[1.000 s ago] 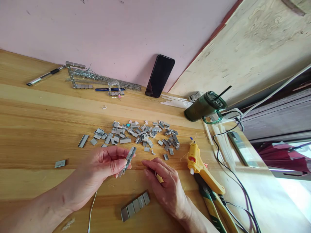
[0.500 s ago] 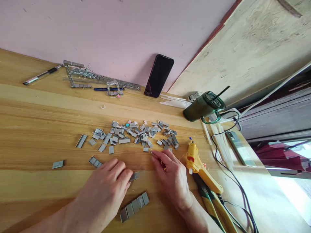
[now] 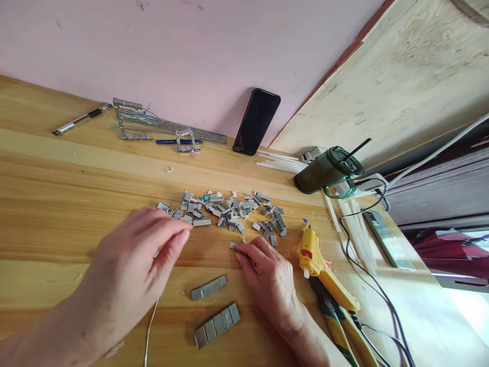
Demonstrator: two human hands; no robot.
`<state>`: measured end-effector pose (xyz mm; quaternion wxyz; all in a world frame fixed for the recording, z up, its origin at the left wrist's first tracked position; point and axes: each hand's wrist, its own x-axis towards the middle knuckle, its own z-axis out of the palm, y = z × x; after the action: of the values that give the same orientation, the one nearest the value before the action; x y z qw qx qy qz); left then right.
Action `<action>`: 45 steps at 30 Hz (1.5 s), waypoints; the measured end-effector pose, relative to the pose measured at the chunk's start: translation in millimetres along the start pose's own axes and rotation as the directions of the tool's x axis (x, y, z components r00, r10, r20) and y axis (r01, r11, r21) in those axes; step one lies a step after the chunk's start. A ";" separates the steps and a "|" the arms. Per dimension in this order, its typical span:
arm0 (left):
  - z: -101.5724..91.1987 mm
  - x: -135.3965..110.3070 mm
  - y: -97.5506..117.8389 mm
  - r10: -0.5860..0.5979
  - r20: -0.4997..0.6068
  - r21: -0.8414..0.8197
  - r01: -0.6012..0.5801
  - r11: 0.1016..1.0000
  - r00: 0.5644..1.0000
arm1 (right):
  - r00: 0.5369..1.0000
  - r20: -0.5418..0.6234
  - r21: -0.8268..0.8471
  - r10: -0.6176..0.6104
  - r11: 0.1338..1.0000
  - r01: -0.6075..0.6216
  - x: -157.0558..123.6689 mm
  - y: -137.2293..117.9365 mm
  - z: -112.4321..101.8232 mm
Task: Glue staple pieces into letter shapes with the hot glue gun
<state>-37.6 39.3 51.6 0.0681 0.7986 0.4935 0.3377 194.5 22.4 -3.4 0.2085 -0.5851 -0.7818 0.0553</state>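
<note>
My left hand [image 3: 133, 260] hovers left of the middle, thumb and forefinger pinched; anything between them is too small or hidden to make out. A thin pale wire or cord [image 3: 150, 331] runs from below it to the bottom edge. The fingertips of my right hand [image 3: 269, 275] are closed on a small grey metal clip [image 3: 233, 245] at the table. Between the hands lie a narrow strip of joined clips [image 3: 209, 287] and a wider strip of clips [image 3: 217, 324]. Beyond them spreads a loose pile of folded metal clips [image 3: 229, 210].
A yellow glue gun [image 3: 311, 255] lies at right above green-handled pliers [image 3: 332, 316], beside black cables [image 3: 367, 275]. A green mug with a straw [image 3: 324, 171] and a phone [image 3: 256, 121] stand at the back. Thin metal rods [image 3: 168, 124], clip frames [image 3: 121, 120] and a pen [image 3: 82, 120] lie along the wall.
My left hand has let go of the narrow strip, now lying whole in view, and has risen up and left. My right fingertips have shifted slightly onto the small clip. The view has turned slightly.
</note>
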 end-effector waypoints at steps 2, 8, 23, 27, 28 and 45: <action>-10.3 6.0 -4.5 -0.060 -0.036 0.004 0.060 0.998 0.998 | 1.000 0.007 0.013 -0.014 1.000 0.014 -1.2 -0.4 -0.6; -18.2 9.7 -11.9 -0.159 -0.003 0.014 0.159 0.987 0.987 | 0.999 -0.001 0.056 -0.046 0.997 0.046 -3.0 -1.0 -1.5; -7.6 11.3 -17.2 -0.143 0.278 0.087 0.123 0.989 0.950 | 1.000 0.003 0.238 -0.021 0.971 0.020 -5.8 -6.0 -7.2; -8.0 10.4 -18.2 -0.146 0.269 0.066 0.133 0.989 0.952 | 0.980 0.109 0.326 -0.166 0.937 0.123 -5.9 -13.3 -15.3; -8.3 9.9 -18.7 -0.148 0.257 0.070 0.134 0.989 0.955 | 0.968 0.161 0.325 -0.193 0.936 0.132 -5.9 -14.5 -16.6; -9.4 10.8 -24.0 -0.125 0.257 0.104 0.101 0.989 0.958 | 0.933 0.284 0.302 -0.221 0.944 0.131 -5.6 -21.5 -14.7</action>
<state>-57.9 58.3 53.2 0.1161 0.8091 0.5396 0.2018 182.4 8.2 15.6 0.1658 -0.4606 -0.8390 0.2377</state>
